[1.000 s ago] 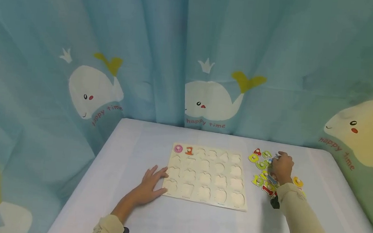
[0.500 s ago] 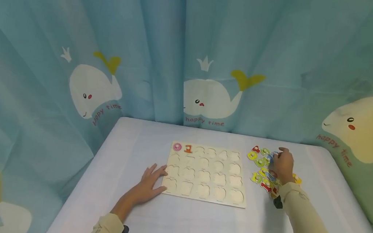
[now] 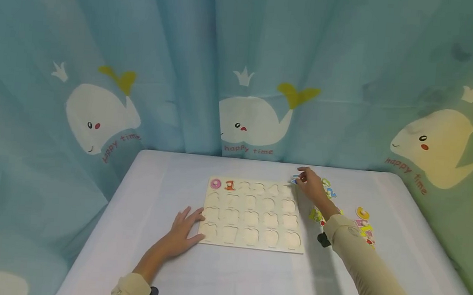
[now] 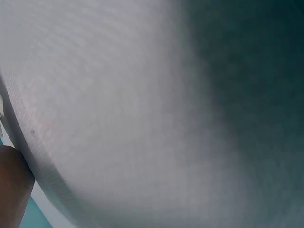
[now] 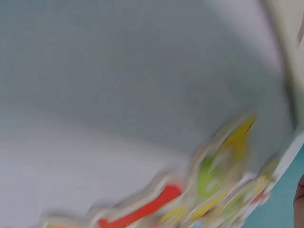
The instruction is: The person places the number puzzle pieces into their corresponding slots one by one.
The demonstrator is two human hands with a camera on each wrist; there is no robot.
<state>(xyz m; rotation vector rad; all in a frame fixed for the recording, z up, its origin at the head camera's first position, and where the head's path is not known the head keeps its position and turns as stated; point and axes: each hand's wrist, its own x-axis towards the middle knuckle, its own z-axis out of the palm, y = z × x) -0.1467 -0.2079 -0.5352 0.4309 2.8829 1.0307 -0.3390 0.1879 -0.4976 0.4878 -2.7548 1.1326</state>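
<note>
A pale wooden number puzzle board [image 3: 253,246] lies on the white table. In its top row sit a pink 0 piece [image 3: 215,184] and an orange-red 1 piece [image 3: 230,185]. My left hand [image 3: 180,233] rests at the board's left edge with spread fingers touching it. Above the board's top right corner, my right hand [image 3: 312,185] pinches a blue puzzle piece [image 3: 294,179], whose number is too small to read. In the right wrist view a red piece [image 5: 142,209] and other colourful pieces show blurred along the bottom.
More loose pieces lie right of the board, partly behind the right forearm, among them a blue piece [image 3: 330,192] and a yellow-orange piece [image 3: 362,213]. A blue curtain [image 3: 176,68] with whale prints hangs behind the table [image 3: 226,281].
My right hand has lifted a blue puzzle piece from the pile and moved left with it to the board's top right corner. The left hand stays at the board's edge; the head view has shifted slightly.
</note>
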